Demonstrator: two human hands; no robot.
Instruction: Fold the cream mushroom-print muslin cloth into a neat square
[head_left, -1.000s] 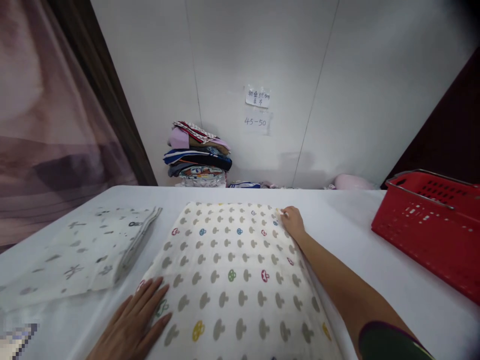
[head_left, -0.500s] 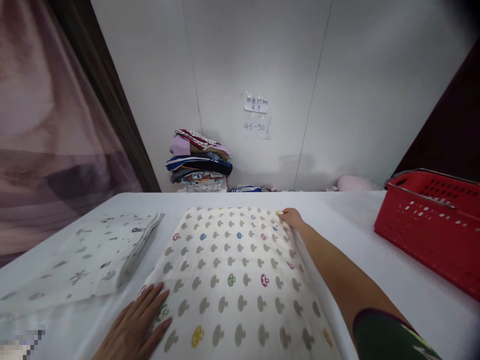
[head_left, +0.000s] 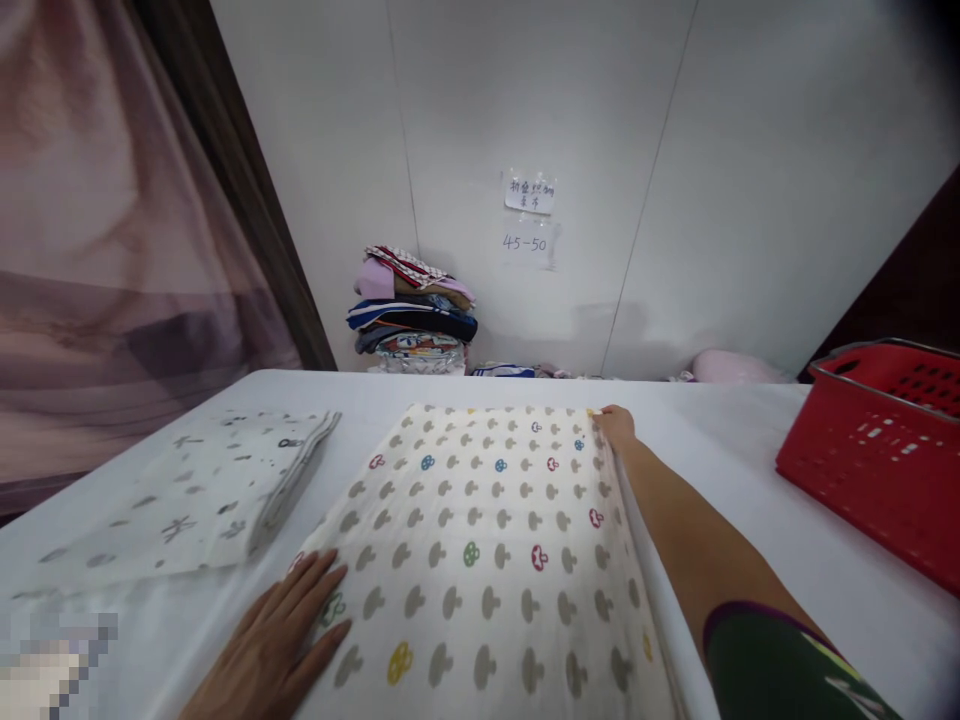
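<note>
A cream cloth with a mushroom print (head_left: 480, 530) lies spread over the white table in front of me. My left hand (head_left: 274, 635) rests flat on its near left edge, fingers stretched out. At the far right corner, my right hand (head_left: 616, 428) pinches the edge of the cloth between thumb and fingers; the fingertips are partly hidden. Faint creases run along the right side of the cloth. To the left, a folded white cloth with grey motifs (head_left: 195, 500) lies apart from it, its layered edge facing the mushroom cloth.
A red plastic basket (head_left: 877, 460) with a metal handle stands on the right of the white table (head_left: 720, 450). Behind the table's far edge rises a stack of folded fabrics (head_left: 412, 310) by the wall. A pink curtain (head_left: 127, 250) hangs at the left.
My right hand has drawn the far right corner slightly outward, and the cloth's far edge looks straighter. My left hand stays in place. The view has turned a little left.
</note>
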